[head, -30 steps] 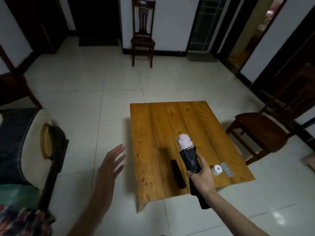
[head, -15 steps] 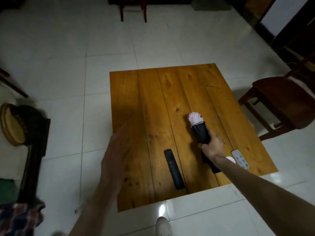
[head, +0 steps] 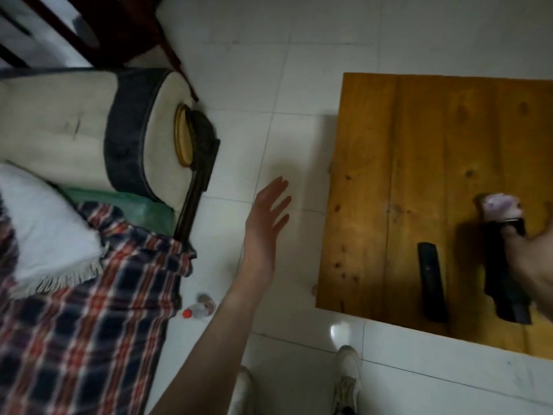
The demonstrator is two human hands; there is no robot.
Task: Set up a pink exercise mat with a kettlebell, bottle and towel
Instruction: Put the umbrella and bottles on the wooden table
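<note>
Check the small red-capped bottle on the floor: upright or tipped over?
Tipped over. The bottle lies on its side on the floor tiles beside the plaid blanket, red cap pointing sideways.

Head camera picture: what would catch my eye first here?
Probably the open left hand, fingers spread over the pale tiled floor mid-picture. At the right edge, the right hand has its grip around a black roll with a pink end on the orange wooden table, beside a black remote. Lower left, a plaid blanket and white towel cover a seat.
</note>
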